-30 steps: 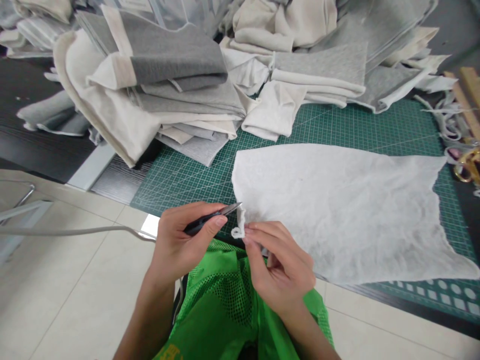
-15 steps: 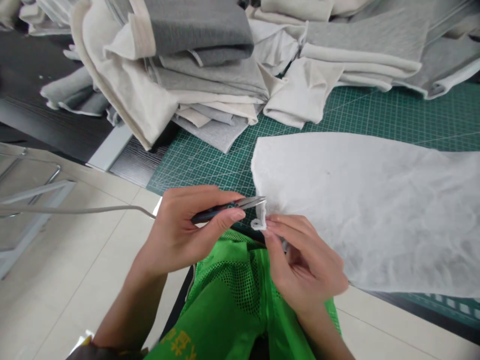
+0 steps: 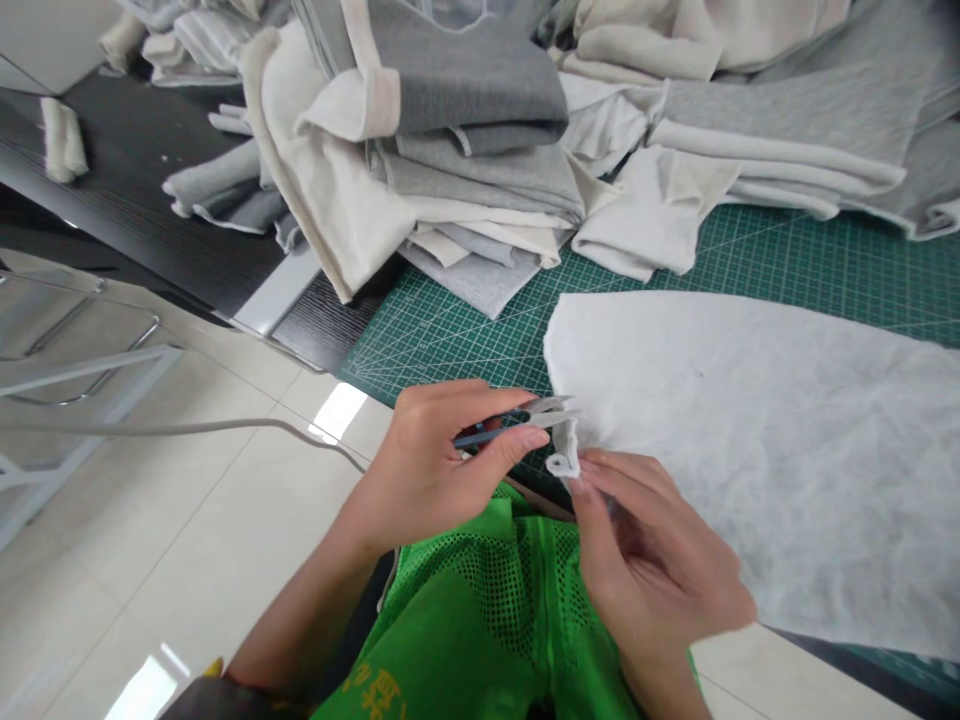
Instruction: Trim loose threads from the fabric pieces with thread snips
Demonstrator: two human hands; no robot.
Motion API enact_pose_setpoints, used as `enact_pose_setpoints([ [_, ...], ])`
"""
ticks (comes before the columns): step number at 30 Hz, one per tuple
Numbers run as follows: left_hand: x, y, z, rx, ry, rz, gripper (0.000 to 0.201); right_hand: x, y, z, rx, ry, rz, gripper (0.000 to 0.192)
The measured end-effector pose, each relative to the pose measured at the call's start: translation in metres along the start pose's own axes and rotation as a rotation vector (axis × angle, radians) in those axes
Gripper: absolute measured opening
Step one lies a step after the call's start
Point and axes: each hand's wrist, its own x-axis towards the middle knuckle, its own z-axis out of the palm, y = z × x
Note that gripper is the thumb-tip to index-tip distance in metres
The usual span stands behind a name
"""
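Observation:
Between the thumb and fingers of my left hand (image 3: 442, 470) is a pair of thread snips (image 3: 551, 409), its blades parted and pointing right, close to the hem of a white fabric piece (image 3: 757, 440). My right hand (image 3: 660, 540) pinches the folded corner (image 3: 568, 460) of that fabric just below the blades. The corner curls into a small loop at its lower end. From there the fabric stretches flat to the right over a green cutting mat (image 3: 450, 325). Whether a thread lies between the blades is too small to tell.
Folded grey and cream garments (image 3: 480, 170) are heaped at the back of the dark table (image 3: 135, 230). Another grey folded stack (image 3: 787, 130) lies at the back right. A cable (image 3: 187, 428) and a metal-framed stool (image 3: 97, 390) show at the left, above the tiled floor.
The snips' blades have opened wider. The view has shifted, so both hands and the fabric appear further right and slightly lower. My right hand keeps its pinch on the corner.

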Motion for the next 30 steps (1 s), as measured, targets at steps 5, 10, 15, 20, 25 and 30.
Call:
enact_pose_setpoints([
  [5, -0.001, 0.0, 0.002, -0.011, 0.051, -0.031, 0.014, 0.0, 0.0, 0.0, -0.013, -0.002, -0.001, 0.037],
  [10, -0.001, 0.0, 0.0, -0.013, 0.022, -0.043, 0.016, -0.001, 0.001, -0.001, 0.0, 0.001, -0.006, 0.038],
  [15, 0.001, 0.0, -0.002, -0.025, -0.014, -0.017, 0.022, 0.0, 0.0, 0.0, -0.011, 0.007, 0.002, 0.037],
  [20, -0.001, -0.001, 0.002, -0.015, -0.029, -0.049, 0.018, 0.001, 0.0, 0.001, 0.023, 0.012, -0.005, 0.039],
  [25, -0.005, -0.005, 0.002, 0.035, -0.001, -0.036, 0.011, 0.0, 0.001, 0.001, 0.055, -0.007, -0.001, 0.038],
  [30, -0.008, -0.01, -0.001, 0.015, -0.034, 0.014, 0.018, 0.0, 0.001, 0.001, 0.09, -0.01, 0.004, 0.038],
])
